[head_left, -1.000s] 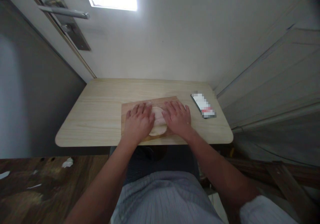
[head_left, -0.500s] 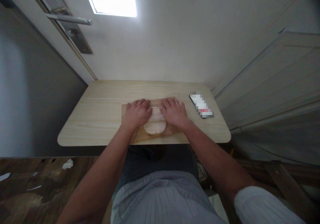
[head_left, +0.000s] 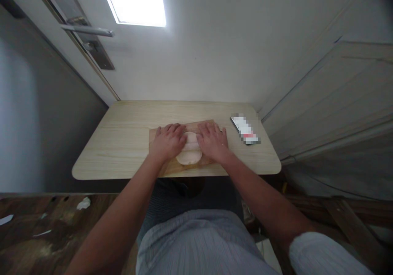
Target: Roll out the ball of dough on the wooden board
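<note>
A pale round disc of dough [head_left: 188, 158] lies on a wooden board [head_left: 172, 167] near the table's front edge. My left hand [head_left: 167, 142] and my right hand [head_left: 213, 140] lie palm down side by side over the far half of the dough, fingers stretched forward and flat. Between the two hands a paler ridge [head_left: 192, 144] shows across the dough; I cannot make out whether it is a roller or folded dough. The dough's near edge is uncovered.
The board sits on a small light-wood table [head_left: 123, 144] pushed against a white door with a metal handle [head_left: 87, 30]. A phone [head_left: 245, 130] lies on the table to the right of the board. Paper scraps lie on the dark floor [head_left: 82, 203] at the left.
Both hands have slid a little away from me across the dough, so more of its near edge shows. The board and phone have stayed put.
</note>
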The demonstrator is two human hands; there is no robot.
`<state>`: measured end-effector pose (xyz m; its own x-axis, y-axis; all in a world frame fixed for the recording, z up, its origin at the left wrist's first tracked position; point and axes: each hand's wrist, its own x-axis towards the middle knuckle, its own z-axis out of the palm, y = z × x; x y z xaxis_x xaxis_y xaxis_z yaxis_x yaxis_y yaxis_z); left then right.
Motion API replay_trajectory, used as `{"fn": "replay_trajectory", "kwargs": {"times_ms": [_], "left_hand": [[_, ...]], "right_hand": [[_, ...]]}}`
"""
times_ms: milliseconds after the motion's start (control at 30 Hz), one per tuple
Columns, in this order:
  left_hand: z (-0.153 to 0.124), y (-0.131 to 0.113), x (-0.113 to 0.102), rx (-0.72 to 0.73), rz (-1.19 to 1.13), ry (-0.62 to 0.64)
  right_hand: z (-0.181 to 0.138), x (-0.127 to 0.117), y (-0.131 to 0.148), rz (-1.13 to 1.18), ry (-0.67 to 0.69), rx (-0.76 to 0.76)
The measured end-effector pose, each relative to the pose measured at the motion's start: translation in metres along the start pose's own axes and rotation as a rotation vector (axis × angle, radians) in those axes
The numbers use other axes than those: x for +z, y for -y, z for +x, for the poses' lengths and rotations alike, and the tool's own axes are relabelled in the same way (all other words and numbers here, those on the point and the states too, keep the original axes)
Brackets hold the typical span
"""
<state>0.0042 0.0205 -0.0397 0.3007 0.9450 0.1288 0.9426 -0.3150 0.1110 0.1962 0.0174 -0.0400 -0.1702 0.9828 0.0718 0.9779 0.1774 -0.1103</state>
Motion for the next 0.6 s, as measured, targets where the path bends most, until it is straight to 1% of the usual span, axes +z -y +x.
{"fn": "replay_trajectory", "kwargs": {"times_ms": [200,400,600], "left_hand": [[-0.017,-0.011,-0.003,-0.021,0.036,-0.046],[-0.028,-0.017,-0.005,-0.032,0.052,-0.078],[-0.037,-0.022,-0.006,-0.036,0.005,-0.081]], "right_hand": [[-0.014,0.002,0.000,0.012,-0.060,-0.033],[-0.027,0.002,0.000,0.030,-0.115,-0.054],[-0.037,0.000,0.003,0.027,-0.116,-0.050]]}}
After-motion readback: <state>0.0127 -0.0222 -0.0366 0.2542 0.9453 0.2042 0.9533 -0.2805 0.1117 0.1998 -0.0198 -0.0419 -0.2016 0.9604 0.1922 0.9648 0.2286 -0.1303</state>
